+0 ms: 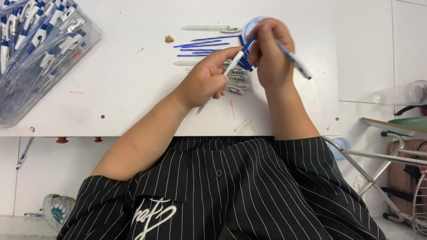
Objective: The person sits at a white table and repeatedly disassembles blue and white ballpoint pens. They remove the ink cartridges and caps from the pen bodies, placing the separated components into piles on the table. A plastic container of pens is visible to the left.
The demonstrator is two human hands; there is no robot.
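White desk point(133, 102) lay under your hands: your left hand point(206, 80) pinched a white-and-blue plastic pen barrel point(237, 59), your right hand point(270, 53) clasped a second blue-and-white pen point(297, 64), both above thin blue ink refills point(200, 44) beside a clear plastic bin of pens point(40, 53).

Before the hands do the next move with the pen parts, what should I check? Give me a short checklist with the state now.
1. Left hand grips white pen barrel: ok.
2. Right hand grips second pen: ok.
3. Blue refills lie within reach on table: ok.
4. Parts fully joined: cannot tell, fingers hide it.
5. Clear bin of pens stands apart from the hands: ok.
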